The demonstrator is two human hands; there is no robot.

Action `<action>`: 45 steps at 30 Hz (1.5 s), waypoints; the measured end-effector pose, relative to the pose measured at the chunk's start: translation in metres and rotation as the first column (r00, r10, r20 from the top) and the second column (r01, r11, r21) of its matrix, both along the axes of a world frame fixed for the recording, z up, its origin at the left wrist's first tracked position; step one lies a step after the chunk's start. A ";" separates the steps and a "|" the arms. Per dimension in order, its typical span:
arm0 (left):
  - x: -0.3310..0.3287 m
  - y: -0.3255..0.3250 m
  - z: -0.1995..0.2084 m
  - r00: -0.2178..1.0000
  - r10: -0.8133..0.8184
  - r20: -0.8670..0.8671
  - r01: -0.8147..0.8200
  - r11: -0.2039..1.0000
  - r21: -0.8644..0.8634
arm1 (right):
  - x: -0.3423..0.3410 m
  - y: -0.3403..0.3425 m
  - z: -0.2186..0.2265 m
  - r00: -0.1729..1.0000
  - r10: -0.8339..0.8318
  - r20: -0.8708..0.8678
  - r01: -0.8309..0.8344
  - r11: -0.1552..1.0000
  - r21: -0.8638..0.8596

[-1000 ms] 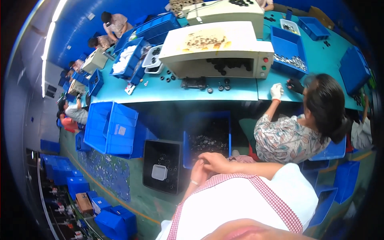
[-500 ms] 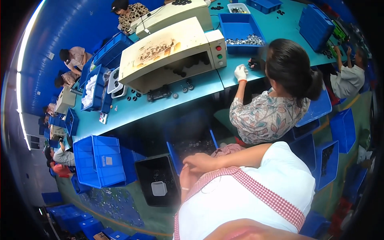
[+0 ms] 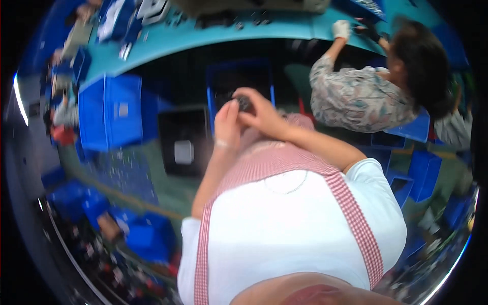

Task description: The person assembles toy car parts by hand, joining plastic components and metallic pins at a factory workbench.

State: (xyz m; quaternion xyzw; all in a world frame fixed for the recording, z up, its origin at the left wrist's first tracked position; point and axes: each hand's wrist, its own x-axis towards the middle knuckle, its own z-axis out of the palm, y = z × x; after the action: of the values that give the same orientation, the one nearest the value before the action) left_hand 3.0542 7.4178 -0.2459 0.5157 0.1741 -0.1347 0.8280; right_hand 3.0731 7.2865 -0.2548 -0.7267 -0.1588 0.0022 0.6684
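Between my two hands, in front of my red checked apron (image 3: 277,165), is a small round black part (image 3: 245,103), blurred by motion. My right hand (image 3: 264,119) curls around it from the right, fingers bent over its far side. My left hand (image 3: 227,124) is closed against its left side, fingertips touching it. The part's exact kind cannot be made out. Just beyond my hands stands a blue bin (image 3: 209,94) with a dark inside. To its left is a black bin (image 3: 168,124) with a small white tub (image 3: 184,152) in it.
A teal worktable (image 3: 168,43) runs across the far side, with dark parts and trays on it. Blue crates (image 3: 122,109) stand at the left. On the right sits a co-worker (image 3: 356,96), a white-gloved hand (image 3: 341,29) over the table. More blue bins (image 3: 424,175) stand behind that person.
The view has tilted down toward my body. My hands, earlier close together with their contents hidden, are now raised with the black part showing between them. The co-worker's hands have moved to a blue tray.
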 end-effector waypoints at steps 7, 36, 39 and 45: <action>-0.006 0.008 0.006 0.997 0.065 -0.029 -0.066 0.997 -0.042 | -0.006 0.008 -0.003 0.986 0.046 -0.162 -0.037 0.998 0.058; -0.042 0.019 -0.008 0.994 -0.107 0.016 0.087 0.878 0.471 | -0.024 0.015 -0.022 0.866 0.156 -0.474 -0.089 0.983 0.160; -0.036 0.015 -0.016 0.999 0.019 0.032 -0.028 0.947 0.321 | -0.021 0.020 -0.028 0.869 0.172 -0.465 -0.062 0.968 0.242; -0.035 0.008 -0.027 0.988 0.128 0.086 -0.149 0.941 0.305 | -0.019 0.019 -0.020 0.949 -0.078 -0.306 0.048 0.993 -0.105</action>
State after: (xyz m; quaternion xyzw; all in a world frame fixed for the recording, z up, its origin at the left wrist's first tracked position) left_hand 3.0188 7.4256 -0.2728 0.6299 0.2018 -0.0302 0.7494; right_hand 3.0543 7.3060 -0.2746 -0.7533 -0.0283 0.1022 0.6491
